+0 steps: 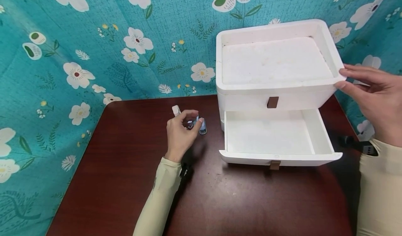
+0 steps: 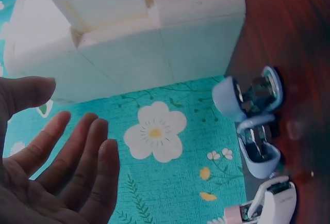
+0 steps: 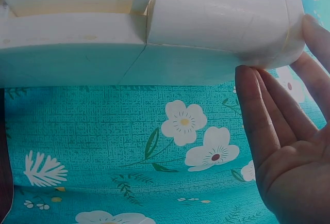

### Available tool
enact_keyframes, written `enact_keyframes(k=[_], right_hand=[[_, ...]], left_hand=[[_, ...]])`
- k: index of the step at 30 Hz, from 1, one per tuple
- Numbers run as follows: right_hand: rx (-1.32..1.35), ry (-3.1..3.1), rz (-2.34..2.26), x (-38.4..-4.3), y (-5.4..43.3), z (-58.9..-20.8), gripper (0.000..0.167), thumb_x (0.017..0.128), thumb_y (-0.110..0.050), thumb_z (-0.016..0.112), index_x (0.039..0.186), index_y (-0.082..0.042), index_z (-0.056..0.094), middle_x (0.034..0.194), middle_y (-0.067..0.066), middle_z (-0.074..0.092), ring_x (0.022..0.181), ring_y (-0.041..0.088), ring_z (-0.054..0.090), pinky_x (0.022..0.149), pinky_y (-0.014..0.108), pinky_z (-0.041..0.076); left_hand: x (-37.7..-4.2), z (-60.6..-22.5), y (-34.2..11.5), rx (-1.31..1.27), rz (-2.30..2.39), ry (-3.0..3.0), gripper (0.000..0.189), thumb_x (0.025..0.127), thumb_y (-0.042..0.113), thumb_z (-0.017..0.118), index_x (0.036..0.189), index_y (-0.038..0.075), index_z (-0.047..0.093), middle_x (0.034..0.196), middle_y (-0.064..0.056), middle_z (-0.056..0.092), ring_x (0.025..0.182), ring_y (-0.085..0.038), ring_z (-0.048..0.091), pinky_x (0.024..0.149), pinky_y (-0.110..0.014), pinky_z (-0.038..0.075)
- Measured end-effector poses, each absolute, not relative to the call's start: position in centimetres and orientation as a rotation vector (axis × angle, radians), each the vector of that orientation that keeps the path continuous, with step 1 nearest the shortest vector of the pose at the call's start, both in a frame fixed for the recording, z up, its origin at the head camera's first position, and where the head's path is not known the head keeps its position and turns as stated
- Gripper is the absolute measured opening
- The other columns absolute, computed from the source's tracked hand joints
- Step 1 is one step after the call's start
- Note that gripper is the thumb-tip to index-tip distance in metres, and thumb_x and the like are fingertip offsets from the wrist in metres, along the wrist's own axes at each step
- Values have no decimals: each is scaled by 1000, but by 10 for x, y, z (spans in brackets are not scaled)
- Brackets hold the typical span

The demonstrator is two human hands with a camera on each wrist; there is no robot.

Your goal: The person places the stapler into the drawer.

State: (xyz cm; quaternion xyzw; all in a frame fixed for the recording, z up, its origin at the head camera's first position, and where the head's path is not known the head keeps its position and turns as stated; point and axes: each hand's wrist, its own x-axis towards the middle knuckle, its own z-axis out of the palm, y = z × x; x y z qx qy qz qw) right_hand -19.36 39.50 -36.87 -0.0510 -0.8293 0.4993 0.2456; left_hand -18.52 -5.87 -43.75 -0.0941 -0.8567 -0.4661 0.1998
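My left hand [image 1: 181,135] hovers over several small staplers, its fingers loosely bent and nothing between them. In the left wrist view a blue stapler [image 2: 229,100] lies near the white drawer unit [image 1: 245,100], with another blue stapler [image 2: 259,165] beside it. A white stapler with a pink end [image 2: 278,204] is farthest from the unit. From the head, the left hand partly hides this row. My right hand [image 1: 378,94] touches the unit's upper right corner, fingers extended along its side. The lower drawer [image 1: 248,156] is pulled out and looks empty.
The unit has a shallow rimmed top [image 1: 267,86] and a shut upper drawer with a brown pull tab [image 1: 273,102]. Behind the dark red table [image 1: 125,152] hangs a teal flowered cloth [image 1: 176,27]. The open drawer juts out over the table.
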Motion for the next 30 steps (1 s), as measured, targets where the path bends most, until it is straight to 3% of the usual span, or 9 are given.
enact_keyframes(k=[9, 15, 24, 30], right_hand=[[-140, -2267, 1356, -193, 394, -367, 39, 93, -13, 77, 132, -15, 73, 142, -15, 67, 122, -4, 64, 83, 1, 45], [-158, -2269, 1344, -193, 395, -369, 38, 94, -14, 77, 132, -15, 73, 142, -15, 67, 125, -3, 65, 87, 4, 47], [-181, -2287, 1333, -191, 395, -369, 39, 93, -16, 78, 132, -18, 73, 144, -15, 65, 129, 0, 64, 89, 5, 47], [-182, -2286, 1345, -191, 395, -369, 41, 93, -16, 78, 133, -18, 73, 144, -15, 65, 129, 0, 63, 87, 4, 46]], left_hand=[[-192, -443, -56, -219, -1147, -2501, 22, 86, 19, 83, 107, 12, 79, 96, -10, 82, 88, -25, 80, 79, -45, 63], [-197, -446, -57, -208, -1000, -2602, 24, 88, 27, 82, 107, 13, 79, 96, -9, 82, 89, -23, 79, 85, -51, 57], [-200, -454, -54, -203, -870, -2738, 29, 88, 29, 82, 109, 9, 78, 93, -11, 81, 80, -22, 78, 79, -56, 58], [-204, -457, -53, -196, -782, -2812, 37, 88, 33, 83, 115, 9, 77, 93, -11, 80, 74, -21, 76, 67, -46, 60]])
